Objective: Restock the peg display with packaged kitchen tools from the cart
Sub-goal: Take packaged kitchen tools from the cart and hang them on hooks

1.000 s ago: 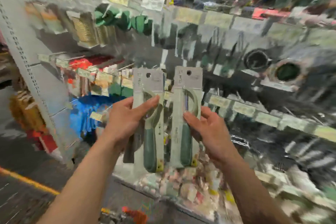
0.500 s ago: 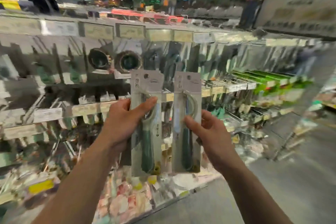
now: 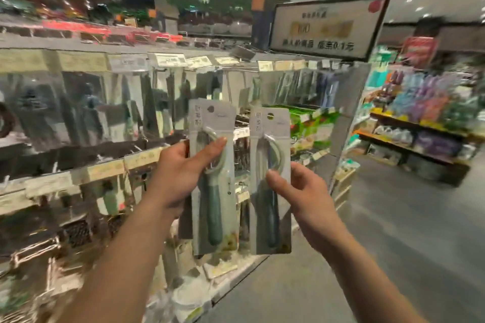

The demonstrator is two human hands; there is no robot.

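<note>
I hold two carded peelers upright in front of the peg display [image 3: 110,102]. My left hand [image 3: 181,173] grips the left peeler pack [image 3: 214,207], thumb across its front; the grey card has a hang hole at the top and a dark green handle. My right hand [image 3: 296,191] pinches the right peeler pack [image 3: 271,217] at its middle, thumb on the front. Both packs hang side by side, a small gap between them. The display behind is blurred, with hanging packaged tools in rows and price tags on the peg ends.
The display's end panel [image 3: 349,118] stands just right of the packs. Beyond it lies an open grey aisle floor [image 3: 393,244]. A framed sign [image 3: 325,29] sits above the end. Shelves of colourful goods [image 3: 425,123] line the far right. Lower pegs carry more packs.
The view has swung right along the display, bringing its end panel and the aisle into sight. Both hands keep the same hold on the two peeler packs.
</note>
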